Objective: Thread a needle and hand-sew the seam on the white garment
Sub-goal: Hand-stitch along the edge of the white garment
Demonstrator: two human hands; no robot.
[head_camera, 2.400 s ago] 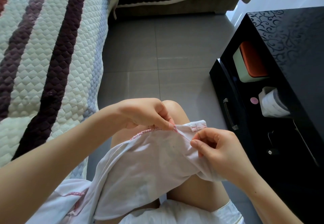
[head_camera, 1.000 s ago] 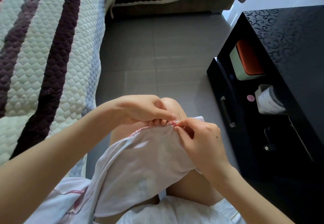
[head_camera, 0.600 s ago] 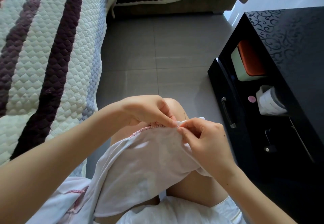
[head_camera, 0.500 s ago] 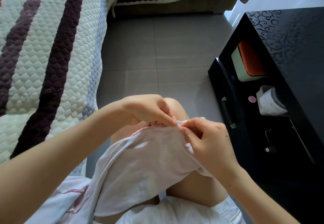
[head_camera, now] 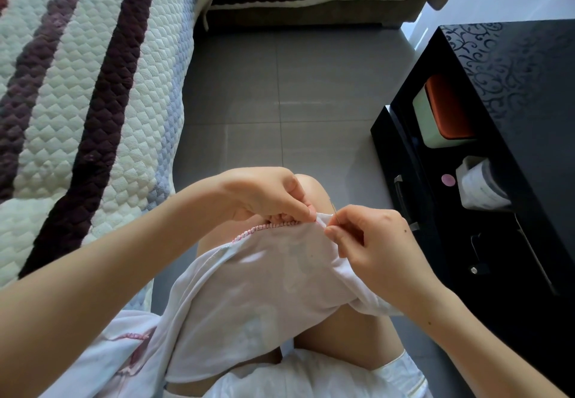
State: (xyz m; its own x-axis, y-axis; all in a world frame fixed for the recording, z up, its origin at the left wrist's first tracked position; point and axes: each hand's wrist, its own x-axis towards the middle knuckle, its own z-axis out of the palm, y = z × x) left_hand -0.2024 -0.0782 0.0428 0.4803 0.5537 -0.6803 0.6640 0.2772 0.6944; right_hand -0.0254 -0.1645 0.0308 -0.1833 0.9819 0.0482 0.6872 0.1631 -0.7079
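Two hands work the soft, limp white garment draped over the near knee: left hand pinching its pink-stitched seam, right hand fingertips clamped on the thin, slippery needle, best held mid-shaft.

No text, label, brand, number or sign can be read anywhere; the glossy black cabinet top carries only a printed scroll ornament, no letters.

Garment showing white, its seam running pink stitches; quilted cover showing cream diamond texture with dark purple and pale blue stripes; cabinet gleaming glossy black with scroll pattern; box showing orange with pale green; floor lying grey-tiled
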